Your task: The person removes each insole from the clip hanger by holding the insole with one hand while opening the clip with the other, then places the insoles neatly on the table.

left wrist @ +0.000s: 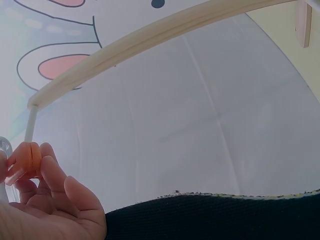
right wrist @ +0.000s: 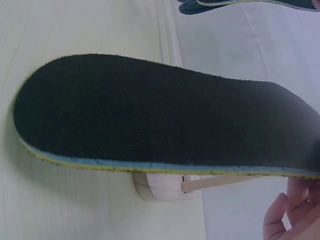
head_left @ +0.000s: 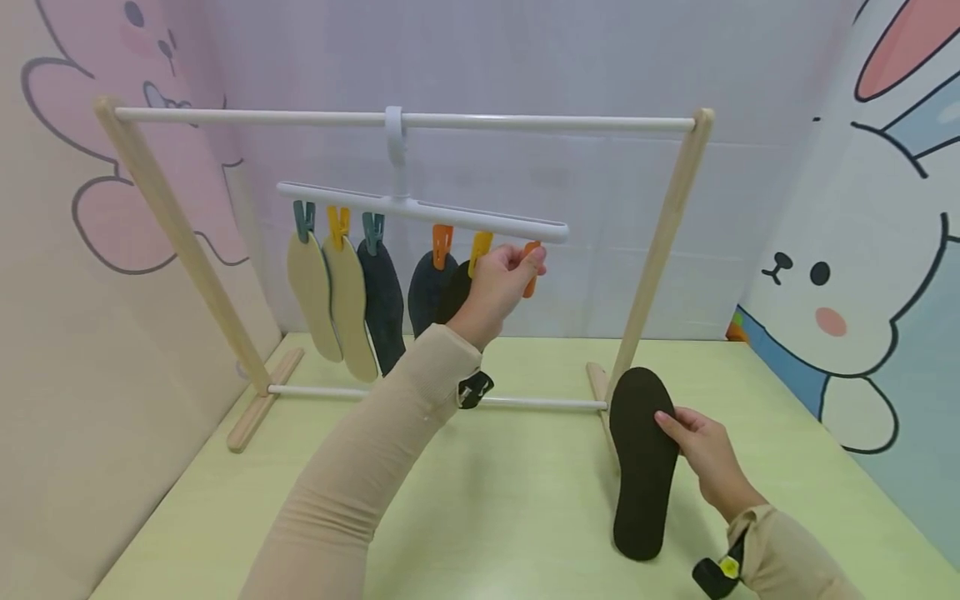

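My left hand (head_left: pixel 495 287) pinches an orange clothespin (head_left: pixel 532 268) near the right end of a white hanger bar (head_left: pixel 480 218). In the left wrist view the same orange clip (left wrist: pixel 31 161) sits between thumb and fingers. My right hand (head_left: pixel 708 458) holds a black shoe insole (head_left: pixel 643 467) by its upper right edge, thumb on its face. The right wrist view shows the insole (right wrist: pixel 125 112) with a blue and yellow edge. Left of my left hand, insoles hang from clips: two beige (head_left: pixel 347 308), and several dark ones (head_left: pixel 382 300), one partly behind that hand.
The hanger hooks over the upper white rod (head_left: pixel 547 122) of a wooden-legged rack (head_left: pixel 667 225) on a pale yellow-green table (head_left: pixel 525 508). A lower rod (head_left: pixel 547 404) joins the legs. Cartoon-printed walls (head_left: pixel 840 250) stand at both sides.
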`<state>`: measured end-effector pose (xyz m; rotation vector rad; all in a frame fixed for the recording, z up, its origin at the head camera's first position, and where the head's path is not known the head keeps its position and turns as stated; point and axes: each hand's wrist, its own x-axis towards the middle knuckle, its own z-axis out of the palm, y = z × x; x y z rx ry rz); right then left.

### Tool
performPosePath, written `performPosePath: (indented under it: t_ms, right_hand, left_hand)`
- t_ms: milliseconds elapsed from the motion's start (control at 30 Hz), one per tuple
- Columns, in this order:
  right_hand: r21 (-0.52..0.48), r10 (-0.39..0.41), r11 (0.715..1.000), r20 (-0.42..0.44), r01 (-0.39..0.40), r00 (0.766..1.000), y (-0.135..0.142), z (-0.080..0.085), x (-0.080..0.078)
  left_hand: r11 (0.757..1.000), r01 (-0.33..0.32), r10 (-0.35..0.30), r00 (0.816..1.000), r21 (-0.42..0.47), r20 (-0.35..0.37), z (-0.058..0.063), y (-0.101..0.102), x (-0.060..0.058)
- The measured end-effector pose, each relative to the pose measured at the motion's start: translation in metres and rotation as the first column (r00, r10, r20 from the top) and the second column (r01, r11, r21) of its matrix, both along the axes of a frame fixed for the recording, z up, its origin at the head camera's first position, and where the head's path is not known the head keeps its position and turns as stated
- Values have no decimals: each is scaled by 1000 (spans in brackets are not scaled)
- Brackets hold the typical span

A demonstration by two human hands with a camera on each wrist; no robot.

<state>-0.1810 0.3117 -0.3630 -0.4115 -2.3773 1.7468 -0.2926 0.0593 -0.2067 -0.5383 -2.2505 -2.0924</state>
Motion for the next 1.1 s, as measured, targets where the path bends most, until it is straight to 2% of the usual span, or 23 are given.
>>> performPosePath:
  t_ms: [167, 433, 900, 1100]
  right_hand:
    - [49, 2, 999, 18, -3, 1000, 5, -2, 2]
    - [61, 6, 998, 45, -8, 999, 12, -4, 4]
    - [-48, 53, 998, 84, -49, 995, 21, -11, 1]
    - [-66, 56, 997, 96, -50, 994, 23, -13, 1]
  left_hand:
    - [1000, -4, 4, 1000, -4, 9, 1, 0, 0]
    - [1000, 0, 0, 1000, -9, 23, 1, 0, 0]
    - [1000, 20, -20, 1000, 22, -12, 2, 0, 1]
    - [1000, 16, -16, 1000, 18, -10, 2, -2, 3]
